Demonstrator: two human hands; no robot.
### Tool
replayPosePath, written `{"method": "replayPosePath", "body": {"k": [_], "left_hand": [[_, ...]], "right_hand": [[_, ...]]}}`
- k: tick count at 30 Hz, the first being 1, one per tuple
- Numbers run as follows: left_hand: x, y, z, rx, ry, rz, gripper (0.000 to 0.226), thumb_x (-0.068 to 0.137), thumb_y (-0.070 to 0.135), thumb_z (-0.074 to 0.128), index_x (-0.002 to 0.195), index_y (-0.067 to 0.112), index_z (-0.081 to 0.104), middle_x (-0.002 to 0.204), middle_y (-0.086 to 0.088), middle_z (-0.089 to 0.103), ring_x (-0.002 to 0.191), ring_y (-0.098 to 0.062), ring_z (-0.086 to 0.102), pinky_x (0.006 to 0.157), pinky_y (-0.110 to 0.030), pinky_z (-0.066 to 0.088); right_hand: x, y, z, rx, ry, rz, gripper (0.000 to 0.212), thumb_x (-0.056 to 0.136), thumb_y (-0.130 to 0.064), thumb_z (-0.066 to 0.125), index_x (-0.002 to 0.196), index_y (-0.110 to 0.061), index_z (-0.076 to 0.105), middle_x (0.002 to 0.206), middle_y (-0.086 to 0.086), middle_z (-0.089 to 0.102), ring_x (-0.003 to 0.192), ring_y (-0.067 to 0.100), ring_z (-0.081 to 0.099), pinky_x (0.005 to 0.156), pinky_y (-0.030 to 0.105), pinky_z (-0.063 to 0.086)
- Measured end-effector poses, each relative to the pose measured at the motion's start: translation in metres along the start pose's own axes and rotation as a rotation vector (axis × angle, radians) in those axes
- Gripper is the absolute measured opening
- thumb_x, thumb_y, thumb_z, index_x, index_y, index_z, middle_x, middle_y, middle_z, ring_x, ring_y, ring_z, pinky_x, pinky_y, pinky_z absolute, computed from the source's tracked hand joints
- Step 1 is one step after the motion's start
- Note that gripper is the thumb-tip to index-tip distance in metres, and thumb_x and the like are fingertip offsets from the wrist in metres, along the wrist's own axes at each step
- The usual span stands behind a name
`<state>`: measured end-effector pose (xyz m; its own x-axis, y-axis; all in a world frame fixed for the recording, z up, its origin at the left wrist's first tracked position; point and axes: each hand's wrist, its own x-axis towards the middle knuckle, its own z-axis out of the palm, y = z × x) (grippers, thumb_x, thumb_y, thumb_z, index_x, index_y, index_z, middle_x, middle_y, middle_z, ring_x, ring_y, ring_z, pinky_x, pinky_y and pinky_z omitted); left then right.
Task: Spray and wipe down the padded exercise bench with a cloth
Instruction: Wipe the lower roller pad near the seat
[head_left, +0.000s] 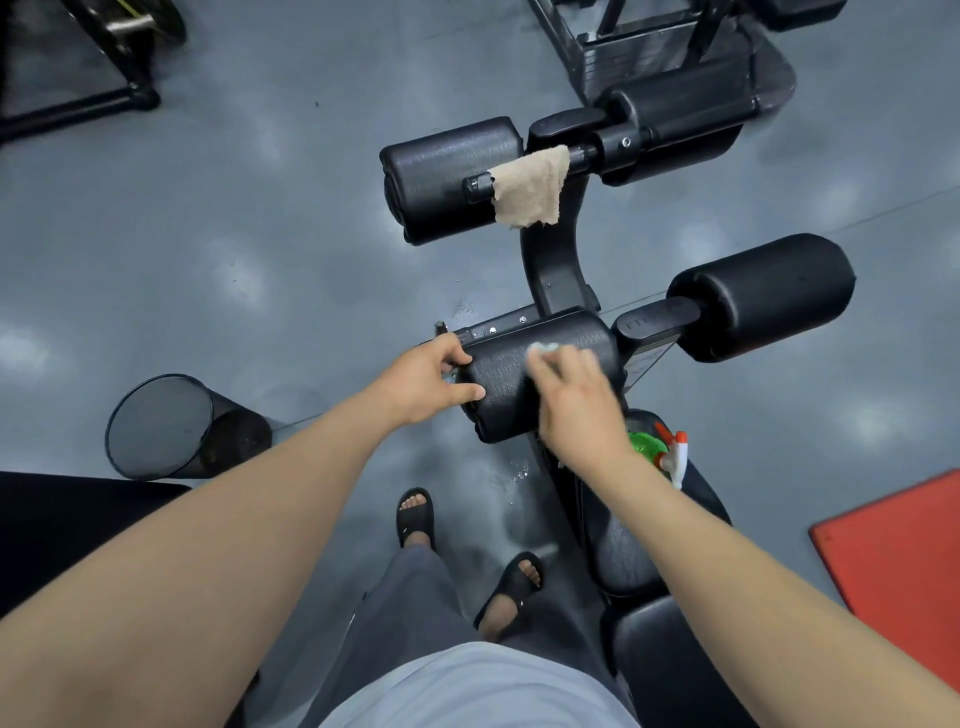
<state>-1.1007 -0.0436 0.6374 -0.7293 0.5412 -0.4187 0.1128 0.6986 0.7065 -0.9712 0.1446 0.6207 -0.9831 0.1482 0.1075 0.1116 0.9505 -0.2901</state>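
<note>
On the near roller pad (511, 387) of the bench (550, 270), the left hand (431, 379) is gripping the end, fingers and thumb curled round it, likely steadying the pad so it is not turning under the wipe. The right hand (576, 400) is pressing a white cloth (543, 348) onto the pad's top. It is blurred, so I cannot tell whether its fingers are lying flat or curling. One spray bottle (670, 457) is lying on the seat (628, 551) under the right forearm, probably parked within reach. Four roller pads are showing. There are two cloths, counting the tan cloth (530, 189) hanging over the far bar (582, 153), and one mesh bin (161, 426).
</note>
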Motion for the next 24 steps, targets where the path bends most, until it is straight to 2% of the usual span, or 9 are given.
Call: {"method": "replayPosePath", "body": {"k": [2,4,6,9,11,15,18,21,24], "left_hand": [[0.0,0.001,0.0,0.017,0.001,-0.005,0.038,0.08,0.029,0.086,0.098,0.029,0.052,0.118,0.006,0.062,0.111,-0.015,0.059,0.093,-0.028,0.045],[-0.001,0.001,0.0,0.042,0.004,0.004,0.039,0.081,0.031,0.085,0.102,0.027,0.053,0.118,0.006,0.059,0.111,-0.014,0.057,0.095,-0.031,0.046],[-0.004,0.001,0.002,0.064,0.014,0.036,0.039,0.08,0.03,0.086,0.103,0.026,0.053,0.118,0.005,0.054,0.109,-0.015,0.056,0.093,-0.029,0.044],[-0.008,-0.003,0.007,0.086,0.042,0.09,0.04,0.079,0.029,0.087,0.101,0.026,0.053,0.116,0.005,0.05,0.104,-0.013,0.055,0.087,-0.023,0.039],[-0.012,-0.005,0.012,0.084,0.071,0.112,0.041,0.079,0.028,0.087,0.102,0.026,0.053,0.115,0.006,0.049,0.101,-0.013,0.054,0.087,-0.025,0.04],[-0.017,-0.008,0.019,0.048,0.107,0.132,0.042,0.078,0.027,0.087,0.105,0.023,0.056,0.123,0.005,0.05,0.103,-0.015,0.056,0.094,-0.027,0.044],[-0.02,-0.01,0.022,0.048,0.127,0.155,0.042,0.078,0.028,0.087,0.108,0.021,0.058,0.125,0.005,0.05,0.102,-0.015,0.057,0.094,-0.026,0.044],[-0.023,-0.012,0.024,0.034,0.142,0.165,0.043,0.078,0.028,0.087,0.11,0.022,0.058,0.128,0.006,0.051,0.101,-0.015,0.057,0.094,-0.029,0.045],[-0.025,-0.012,0.025,0.02,0.167,0.178,0.046,0.077,0.027,0.087,0.11,0.024,0.055,0.123,0.008,0.052,0.099,-0.015,0.056,0.094,-0.031,0.045]], "right_hand": [[-0.005,-0.007,0.006,-0.002,-0.028,-0.147,0.055,0.083,-0.007,0.041,0.136,-0.007,0.057,0.115,0.011,0.056,0.091,0.033,0.048,0.079,0.043,0.05],[0.0,0.007,0.0,-0.004,-0.01,-0.166,0.054,0.083,-0.005,0.046,0.135,-0.013,0.059,0.115,0.007,0.057,0.093,0.033,0.05,0.078,0.041,0.051],[0.009,0.028,-0.01,-0.017,0.027,-0.048,0.056,0.078,0.003,0.052,0.129,-0.016,0.062,0.113,0.008,0.057,0.094,0.034,0.049,0.08,0.042,0.051],[0.022,0.05,-0.021,-0.016,0.081,0.149,0.05,0.073,0.012,0.051,0.116,-0.008,0.066,0.106,0.013,0.057,0.09,0.033,0.044,0.078,0.045,0.049],[0.028,0.045,-0.021,-0.014,0.088,0.178,0.045,0.073,0.011,0.049,0.112,-0.003,0.066,0.104,0.015,0.056,0.089,0.033,0.042,0.078,0.046,0.048],[0.019,0.002,-0.01,0.024,-0.002,-0.021,0.046,0.073,0.007,0.048,0.115,-0.004,0.064,0.103,0.011,0.055,0.089,0.031,0.042,0.071,0.038,0.043],[0.017,-0.002,-0.009,0.014,-0.07,-0.204,0.048,0.079,0.002,0.042,0.12,-0.009,0.064,0.106,0.006,0.057,0.087,0.03,0.044,0.071,0.039,0.047],[0.025,0.03,-0.018,-0.008,0.002,-0.066,0.051,0.076,0.009,0.048,0.118,-0.012,0.068,0.106,0.008,0.06,0.089,0.033,0.047,0.075,0.041,0.05],[0.032,0.049,-0.028,-0.027,0.066,0.146,0.048,0.075,0.003,0.038,0.11,-0.006,0.07,0.099,0.015,0.058,0.086,0.035,0.047,0.074,0.045,0.05]]}}
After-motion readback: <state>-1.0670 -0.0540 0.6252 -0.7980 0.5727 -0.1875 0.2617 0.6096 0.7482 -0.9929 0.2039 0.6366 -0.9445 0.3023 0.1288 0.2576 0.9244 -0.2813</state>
